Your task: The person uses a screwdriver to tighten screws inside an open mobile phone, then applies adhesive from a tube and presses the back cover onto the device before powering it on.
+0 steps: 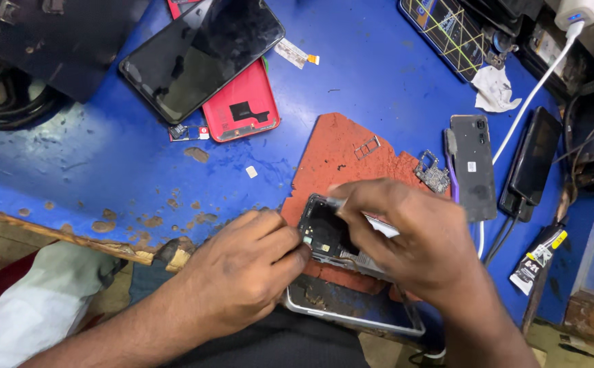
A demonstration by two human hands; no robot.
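An opened phone body (324, 235) with its dark insides showing lies on a worn red mat (341, 153) at the front of the blue workbench (106, 163). My left hand (246, 269) pinches its left edge and steadies it. My right hand (409, 235) covers its right half and grips a thin silvery tool (378, 223) whose tip rests on the phone's upper part. A second metal-rimmed phone frame (351, 310) lies just below, partly under my hands.
A black phone screen (201, 54) lies over a red back cover (242, 109) at the upper left. A SIM tray (367, 146), a small circuit board (433, 174), a grey phone (474, 163), a black phone (532, 160) on a white cable (535, 88) and a glue tube (535, 259) lie to the right.
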